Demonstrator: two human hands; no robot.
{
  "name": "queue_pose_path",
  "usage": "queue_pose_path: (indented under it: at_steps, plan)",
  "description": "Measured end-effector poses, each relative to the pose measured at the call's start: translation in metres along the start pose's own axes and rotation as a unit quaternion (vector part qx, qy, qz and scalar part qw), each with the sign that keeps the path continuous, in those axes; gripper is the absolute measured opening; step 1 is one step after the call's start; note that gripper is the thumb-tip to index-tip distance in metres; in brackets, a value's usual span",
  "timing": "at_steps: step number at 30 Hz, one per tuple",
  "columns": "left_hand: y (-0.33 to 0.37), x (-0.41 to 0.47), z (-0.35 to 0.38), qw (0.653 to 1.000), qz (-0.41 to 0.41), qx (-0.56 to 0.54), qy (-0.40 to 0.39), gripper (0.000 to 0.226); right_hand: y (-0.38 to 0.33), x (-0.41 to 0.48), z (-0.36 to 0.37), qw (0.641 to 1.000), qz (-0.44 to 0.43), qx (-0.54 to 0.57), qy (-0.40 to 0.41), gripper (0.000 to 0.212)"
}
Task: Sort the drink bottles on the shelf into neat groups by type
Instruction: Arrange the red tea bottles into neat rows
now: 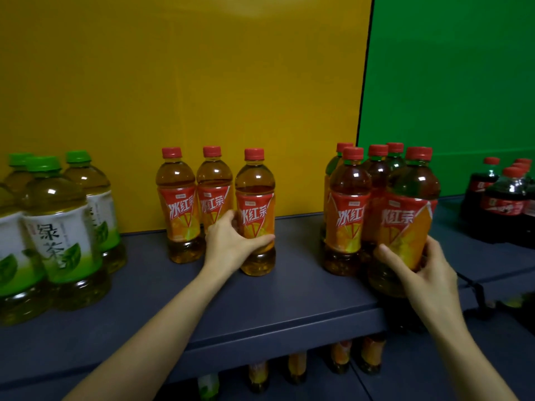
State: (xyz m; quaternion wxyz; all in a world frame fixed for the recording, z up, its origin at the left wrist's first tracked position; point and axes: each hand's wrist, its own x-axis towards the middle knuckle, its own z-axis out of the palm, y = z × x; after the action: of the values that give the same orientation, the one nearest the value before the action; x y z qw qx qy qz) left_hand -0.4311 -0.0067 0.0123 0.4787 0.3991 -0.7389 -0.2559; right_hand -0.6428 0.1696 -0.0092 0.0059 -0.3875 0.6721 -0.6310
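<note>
On a shelf (289,293), green tea bottles (58,227) stand far left. The left hand (228,241) curls its fingers round a red tea bottle (256,209), rightmost of three. The right hand (422,273) wraps its fingers round the front bottle (405,224) of a tight red tea cluster, near the shelf's edge. Cola bottles (503,198) stand far right. Moved carelessly, the front bottle could topple its neighbours or slip off the edge.
</note>
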Motion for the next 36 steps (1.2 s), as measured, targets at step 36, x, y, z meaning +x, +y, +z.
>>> queue_pose_path:
  at_steps: [36]
  plan:
    - [-0.048, -0.044, -0.101, 0.994, 0.001, 0.056, 0.089, 0.079, -0.065, -0.023, 0.190, 0.881, -0.050, 0.183, -0.434, 0.061]
